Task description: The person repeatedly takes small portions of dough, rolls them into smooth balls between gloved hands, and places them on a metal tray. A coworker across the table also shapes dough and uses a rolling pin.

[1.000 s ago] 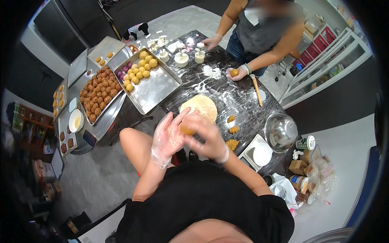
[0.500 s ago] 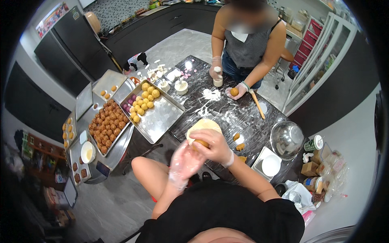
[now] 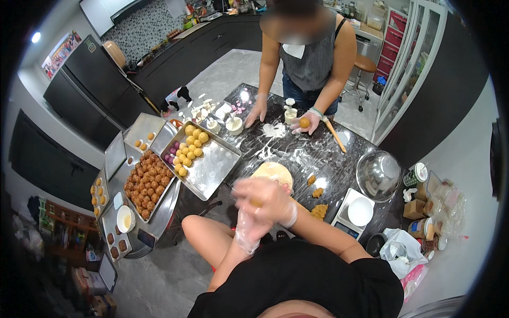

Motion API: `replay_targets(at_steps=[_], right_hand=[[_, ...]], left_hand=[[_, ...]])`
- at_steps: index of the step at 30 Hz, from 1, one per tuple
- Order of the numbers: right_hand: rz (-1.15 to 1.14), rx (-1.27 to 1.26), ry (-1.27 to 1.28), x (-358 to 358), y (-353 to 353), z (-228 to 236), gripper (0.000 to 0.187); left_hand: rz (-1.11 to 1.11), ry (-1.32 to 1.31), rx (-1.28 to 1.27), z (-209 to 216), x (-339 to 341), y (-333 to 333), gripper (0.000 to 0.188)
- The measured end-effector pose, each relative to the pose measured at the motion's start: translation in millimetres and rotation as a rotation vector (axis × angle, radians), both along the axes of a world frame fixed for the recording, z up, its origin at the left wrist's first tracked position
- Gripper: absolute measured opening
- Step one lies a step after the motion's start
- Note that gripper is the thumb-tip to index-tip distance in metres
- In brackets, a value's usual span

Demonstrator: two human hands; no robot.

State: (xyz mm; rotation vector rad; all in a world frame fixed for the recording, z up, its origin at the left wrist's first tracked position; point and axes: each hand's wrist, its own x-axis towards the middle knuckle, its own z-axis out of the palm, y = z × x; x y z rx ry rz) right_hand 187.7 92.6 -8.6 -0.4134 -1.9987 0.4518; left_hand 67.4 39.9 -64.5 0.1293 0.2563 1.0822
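Observation:
My left hand [image 3: 250, 229], in a clear glove, is palm up and mostly hidden underneath my right hand. Gloved too, my right hand [image 3: 270, 200] covers it, its fingers smeared by motion. A yellow-brown lump of filling [image 3: 256, 202] shows between the two palms. Just beyond them a pale round dough sheet [image 3: 272, 171] lies at the table's near edge, its near side hidden by my hands. Right of the sheet are small brown filling pieces [image 3: 317, 192] and a larger mass of filling [image 3: 318, 212].
A tray of yellow and purple balls [image 3: 217, 177] is at left, beside brown balls [image 3: 146, 185] on another tray. A kitchen scale [image 3: 344, 214] and a steel bowl [image 3: 378, 176] stand right. Across the floured black table [image 3: 270, 148], a co-worker holds a brown ball [image 3: 304, 122] near a white press mould [image 3: 290, 114].
My right hand has come over my left, closing around the lump. The co-worker has let go of the press mould and moved that hand leftward onto the table. The whole view has shifted slightly.

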Motion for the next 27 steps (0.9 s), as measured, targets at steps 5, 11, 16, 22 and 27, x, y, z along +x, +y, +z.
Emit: replay_targets(at_steps=[5,11,16,22,27], right_hand=[[-0.042,-0.007,0.041,21,-29,9,0.028],[-0.075,-0.272,0.077,32,-10,0,0.035],[-0.029,-0.086,-0.010,8,-19,6,0.037],[-0.010,-0.042,0.015,23,-29,11,0.033],[-0.106,-0.338,0.070,21,7,-4,0.035]], left_hand=[[0.075,0.005,-0.022,63,-14,4,0.055],[-0.050,-0.167,-0.014,39,-9,7,0.050],[0.114,0.154,-0.042,-3,1,1,0.055],[0.091,0.011,0.059,44,-21,1,0.057],[-0.038,-0.117,0.237,6,-4,7,0.058]])
